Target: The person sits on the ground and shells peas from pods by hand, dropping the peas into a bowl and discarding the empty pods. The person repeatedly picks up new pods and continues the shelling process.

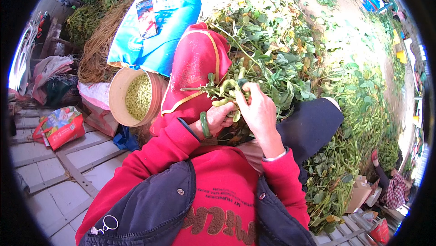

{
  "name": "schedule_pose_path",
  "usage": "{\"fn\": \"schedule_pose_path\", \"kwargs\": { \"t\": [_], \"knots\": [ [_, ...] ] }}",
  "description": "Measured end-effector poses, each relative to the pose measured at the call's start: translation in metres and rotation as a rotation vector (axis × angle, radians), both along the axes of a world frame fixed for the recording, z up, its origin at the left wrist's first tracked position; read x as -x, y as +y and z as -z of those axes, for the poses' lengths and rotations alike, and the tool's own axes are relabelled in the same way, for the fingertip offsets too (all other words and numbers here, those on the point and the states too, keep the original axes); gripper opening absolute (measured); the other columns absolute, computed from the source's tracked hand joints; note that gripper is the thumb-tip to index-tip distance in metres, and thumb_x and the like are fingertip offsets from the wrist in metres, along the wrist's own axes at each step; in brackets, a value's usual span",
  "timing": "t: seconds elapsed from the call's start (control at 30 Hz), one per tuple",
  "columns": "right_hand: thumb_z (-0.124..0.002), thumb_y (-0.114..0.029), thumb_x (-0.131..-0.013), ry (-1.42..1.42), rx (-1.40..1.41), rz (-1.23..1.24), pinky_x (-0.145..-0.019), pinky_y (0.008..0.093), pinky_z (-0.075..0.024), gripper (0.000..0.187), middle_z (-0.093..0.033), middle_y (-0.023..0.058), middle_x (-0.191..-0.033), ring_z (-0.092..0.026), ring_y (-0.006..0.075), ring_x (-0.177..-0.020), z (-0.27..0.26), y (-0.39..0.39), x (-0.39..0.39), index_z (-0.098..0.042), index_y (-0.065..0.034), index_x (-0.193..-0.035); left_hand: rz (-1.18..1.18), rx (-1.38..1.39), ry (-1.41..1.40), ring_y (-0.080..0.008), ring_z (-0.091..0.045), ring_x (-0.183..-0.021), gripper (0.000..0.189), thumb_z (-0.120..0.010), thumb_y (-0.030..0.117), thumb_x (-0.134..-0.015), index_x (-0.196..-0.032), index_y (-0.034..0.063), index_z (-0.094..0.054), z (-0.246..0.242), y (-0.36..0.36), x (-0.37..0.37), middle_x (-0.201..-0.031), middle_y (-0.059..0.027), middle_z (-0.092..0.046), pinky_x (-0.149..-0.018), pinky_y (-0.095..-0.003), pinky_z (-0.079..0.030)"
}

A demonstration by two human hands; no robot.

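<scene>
My left hand (218,118), with a green bangle at its wrist, is closed around a cut bean plant stalk (201,89) over my lap. Plump green bean pods (229,84) hang from the stalk between my hands. My right hand (259,108) has its thumb and fingers closed on the pods from the right; the exact pinch point is partly hidden. A dark cover (242,82) shows at one of its fingertips. To the left of my knee, a pale plastic bucket (116,102) tilts towards me, with shelled green beans (140,92) inside.
A phone (147,17) lies on a blue and white sack (163,48) beyond the bucket. Heaped bean plants (272,34) spread ahead and right. A red shopping bag (64,128) stands on the tiled floor at left. A cardboard box (359,193) and another person (395,191) are at far right.
</scene>
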State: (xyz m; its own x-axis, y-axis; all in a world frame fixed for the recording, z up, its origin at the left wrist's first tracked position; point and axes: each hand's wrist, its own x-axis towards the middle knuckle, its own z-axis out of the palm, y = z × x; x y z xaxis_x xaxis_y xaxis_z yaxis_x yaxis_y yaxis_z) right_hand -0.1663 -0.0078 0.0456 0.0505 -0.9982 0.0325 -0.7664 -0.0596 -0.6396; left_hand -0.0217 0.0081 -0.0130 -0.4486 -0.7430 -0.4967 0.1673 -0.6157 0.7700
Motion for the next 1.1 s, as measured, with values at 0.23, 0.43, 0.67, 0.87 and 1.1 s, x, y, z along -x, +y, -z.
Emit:
{"fn": "schedule_pose_path", "kwargs": {
  "t": [0.23, 0.43, 0.67, 0.87, 1.1],
  "knots": [
    [-0.057, -0.013, -0.083, -0.154, 0.222, -0.047, -0.054, 0.0402, -0.0468, 0.013, -0.058, 0.0135, -0.070, -0.059, 0.0308, -0.060, 0.019, -0.028, -0.011, -0.050, -0.0059, -0.090, 0.154, 0.295, -0.026, -0.0060, -0.036, -0.047, 0.024, -0.049, 0.006, -0.076, -0.098, 0.0010, -0.056, -0.007, 0.000, -0.004, -0.066, 0.0015, -0.044, -0.043, -0.0200, -0.029],
    [-0.058, -0.006, -0.083, -0.378, 0.170, 0.107, -0.050, 0.0307, -0.0423, 0.013, -0.053, 0.0080, -0.062, -0.052, 0.0177, -0.051, 0.011, -0.003, 0.012, -0.047, -0.0054, -0.091, 0.523, -0.225, 0.392, -0.0052, -0.042, -0.047, 0.026, -0.047, 0.010, -0.087, -0.106, -0.0038, -0.058, -0.022, 0.006, -0.004, -0.071, -0.0021, -0.054, -0.039, -0.0186, -0.028],
    [-0.052, -0.006, -0.085, -0.349, -0.075, 0.031, -0.057, 0.0319, -0.0458, 0.009, -0.056, 0.0110, -0.068, -0.058, 0.0232, -0.058, 0.007, 0.041, 0.009, -0.046, -0.0024, -0.091, -0.057, -0.264, 0.535, -0.0032, -0.037, -0.050, 0.019, -0.054, 0.024, -0.090, -0.095, 0.0063, -0.059, -0.004, -0.002, 0.013, -0.066, 0.0047, -0.050, -0.042, -0.0181, -0.027],
    [-0.035, -0.017, -0.093, -0.546, -0.450, -0.051, -0.060, 0.0360, -0.0455, 0.018, -0.057, 0.0128, -0.067, -0.058, 0.0251, -0.061, 0.015, 0.050, 0.019, -0.045, -0.0015, -0.092, -0.101, -0.106, 0.232, -0.0026, -0.028, -0.043, 0.018, -0.053, 0.023, -0.091, -0.093, 0.0061, -0.060, 0.002, 0.003, 0.015, -0.061, 0.0057, -0.048, -0.040, -0.0192, -0.021],
    [-0.039, -0.008, -0.092, -0.872, -0.695, 0.029, -0.055, 0.0326, -0.0429, 0.010, -0.053, 0.0128, -0.068, -0.053, 0.0201, -0.058, 0.035, 0.048, 0.019, -0.046, -0.0015, -0.090, 0.046, -0.165, 0.441, -0.0025, -0.029, -0.045, 0.018, -0.051, 0.021, -0.092, -0.093, 0.0059, -0.060, 0.000, -0.005, 0.002, -0.062, 0.0050, -0.048, -0.042, -0.0197, -0.022]
  ]
}}
